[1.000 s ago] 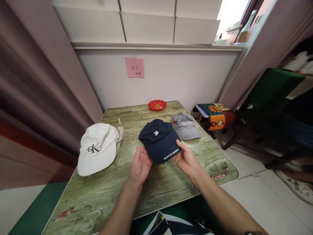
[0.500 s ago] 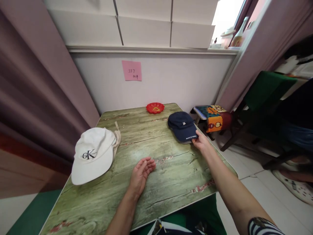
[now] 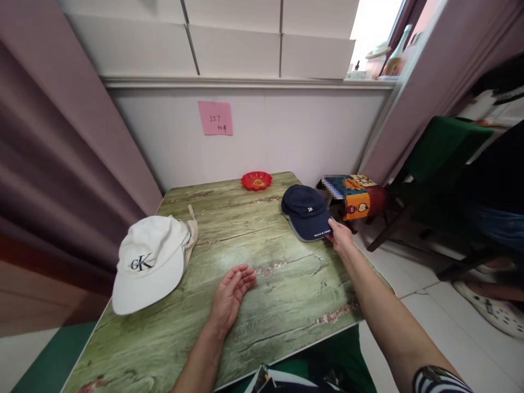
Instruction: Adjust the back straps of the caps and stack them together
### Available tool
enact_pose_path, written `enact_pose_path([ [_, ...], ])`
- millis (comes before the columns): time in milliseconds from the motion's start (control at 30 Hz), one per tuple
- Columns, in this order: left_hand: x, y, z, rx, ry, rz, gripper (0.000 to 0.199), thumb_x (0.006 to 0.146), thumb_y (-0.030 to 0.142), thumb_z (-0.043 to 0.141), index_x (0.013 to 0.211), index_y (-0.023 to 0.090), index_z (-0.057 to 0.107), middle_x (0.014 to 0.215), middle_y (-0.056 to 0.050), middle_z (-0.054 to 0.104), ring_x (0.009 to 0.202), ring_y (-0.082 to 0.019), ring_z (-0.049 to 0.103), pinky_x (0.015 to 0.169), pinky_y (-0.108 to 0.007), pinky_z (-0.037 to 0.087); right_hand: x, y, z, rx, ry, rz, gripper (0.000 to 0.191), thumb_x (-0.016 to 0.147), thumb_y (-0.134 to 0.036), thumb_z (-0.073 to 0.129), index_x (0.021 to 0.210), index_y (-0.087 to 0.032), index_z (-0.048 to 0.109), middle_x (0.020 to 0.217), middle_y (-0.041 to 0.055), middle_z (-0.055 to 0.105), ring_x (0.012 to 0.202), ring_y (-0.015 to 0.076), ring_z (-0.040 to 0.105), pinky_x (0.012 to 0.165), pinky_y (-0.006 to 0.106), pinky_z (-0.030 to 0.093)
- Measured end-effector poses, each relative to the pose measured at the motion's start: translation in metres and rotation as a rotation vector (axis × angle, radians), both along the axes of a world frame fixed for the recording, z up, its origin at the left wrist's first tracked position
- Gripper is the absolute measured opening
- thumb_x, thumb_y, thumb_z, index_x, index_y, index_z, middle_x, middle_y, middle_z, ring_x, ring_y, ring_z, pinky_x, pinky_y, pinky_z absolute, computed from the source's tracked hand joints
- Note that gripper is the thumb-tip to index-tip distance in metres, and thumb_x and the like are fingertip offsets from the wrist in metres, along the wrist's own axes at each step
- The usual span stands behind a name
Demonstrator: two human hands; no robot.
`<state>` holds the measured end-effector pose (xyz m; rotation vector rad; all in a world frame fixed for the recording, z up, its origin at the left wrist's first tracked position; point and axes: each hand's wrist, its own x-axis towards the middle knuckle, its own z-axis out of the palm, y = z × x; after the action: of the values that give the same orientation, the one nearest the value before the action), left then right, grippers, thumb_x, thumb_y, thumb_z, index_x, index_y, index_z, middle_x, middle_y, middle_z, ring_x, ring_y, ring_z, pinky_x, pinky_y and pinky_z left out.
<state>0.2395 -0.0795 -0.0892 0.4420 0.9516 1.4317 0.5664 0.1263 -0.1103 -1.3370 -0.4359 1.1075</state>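
Note:
At the right side of the wood-patterned table [image 3: 282,305], a navy baseball cap [image 3: 305,207] with a small white emblem rests near the edge. My right hand [image 3: 340,234] grips the corner of its brim, thumb on top and the other fingers mostly hidden beneath. My left hand [image 3: 234,292] lies on its side on the tabletop, fingers loosely curled and holding nothing. To the left sits a white baseball cap [image 3: 151,256] with black letters on its front, its beige strap sticking out behind. Neither hand touches the white cap.
A red scalloped dish [image 3: 256,180] stands at the table's far edge, below a pink note [image 3: 215,118] on the wall. Beyond the right edge are a stool with a colourful cover [image 3: 360,202] and a dark green chair [image 3: 446,147]. A person's foot in a white clog [image 3: 491,308] shows at far right.
The navy cap has turned slightly, with its brim swung a little to the right in my right hand. My left hand keeps its pose; the whole view has shifted slightly.

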Motion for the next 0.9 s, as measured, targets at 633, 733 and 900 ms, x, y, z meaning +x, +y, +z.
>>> enact_pose_path([
  [633,-0.001,0.0,-0.005,0.042,0.021,-0.017,0.034,0.076,0.03,0.078,0.103,0.012,0.068,0.098,-0.013,0.075,0.09,-0.021,0.071,0.091,-0.036,0.054,-0.05,-0.009,0.005,-0.067,-1.406,0.242,0.114,0.065,-0.073,0.066,0.148,-0.006,0.027,0.147,0.0277,0.038,0.138,0.0404,0.033,0.113,0.055,0.021],
  [733,-0.001,-0.001,-0.006,0.036,0.019,-0.013,0.034,0.076,0.03,0.078,0.103,0.012,0.068,0.099,-0.013,0.074,0.09,-0.021,0.071,0.091,-0.036,0.053,-0.059,-0.007,0.004,-0.111,-1.438,0.244,0.116,0.066,-0.071,0.067,0.149,-0.004,0.023,0.149,0.029,0.035,0.137,0.0409,0.033,0.109,0.052,0.028],
  [900,0.002,-0.005,-0.005,0.018,0.065,0.001,0.033,0.077,0.031,0.077,0.103,0.013,0.068,0.098,-0.012,0.074,0.086,-0.02,0.07,0.087,-0.034,0.053,-0.058,0.0,0.001,-0.138,-1.474,0.248,0.113,0.067,-0.07,0.065,0.149,-0.004,0.024,0.146,0.0287,0.038,0.135,0.0412,0.036,0.106,0.052,0.032],
])
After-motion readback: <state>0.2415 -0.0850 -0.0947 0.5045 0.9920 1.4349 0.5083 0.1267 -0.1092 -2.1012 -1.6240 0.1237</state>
